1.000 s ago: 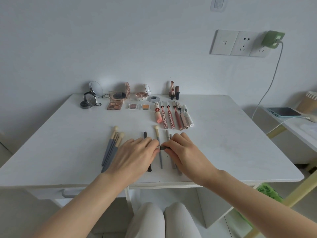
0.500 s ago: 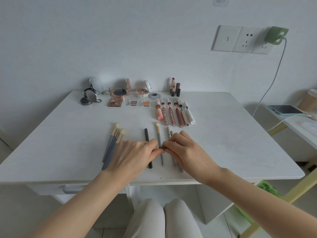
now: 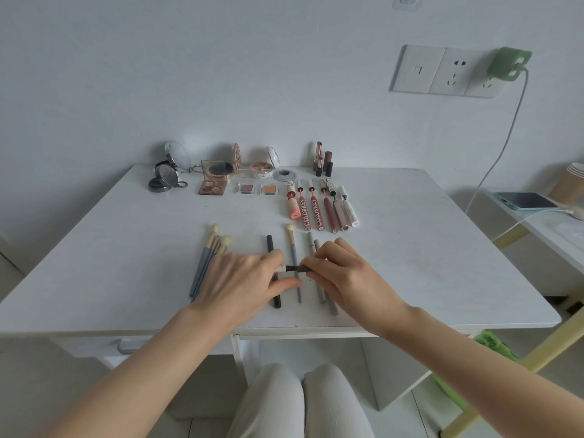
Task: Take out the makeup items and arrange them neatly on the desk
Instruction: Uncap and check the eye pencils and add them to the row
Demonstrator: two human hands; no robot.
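Currently, both hands meet over the near middle of the white desk (image 3: 426,248), holding one small item between them. The left hand (image 3: 243,279) has thumb and fingers curled around the pale end of a short stick-shaped cosmetic item (image 3: 292,268); the right hand (image 3: 344,273) pinches its dark end between thumb and forefinger. The item lies crosswise above a row of long tools: a black pencil (image 3: 271,248), a grey-handled brush (image 3: 292,245) and two grey pencils (image 3: 320,295). A cluster of grey-handled brushes (image 3: 208,251) lies just left of the left hand. Farther back lies a row of lip-gloss tubes (image 3: 319,210). Along the wall edge are round compacts (image 3: 166,178), an eyeshadow palette (image 3: 213,186), two small eyeshadow pans (image 3: 257,188) and upright lipsticks (image 3: 322,159). To the right, a phone (image 3: 524,200) rests on a side shelf.
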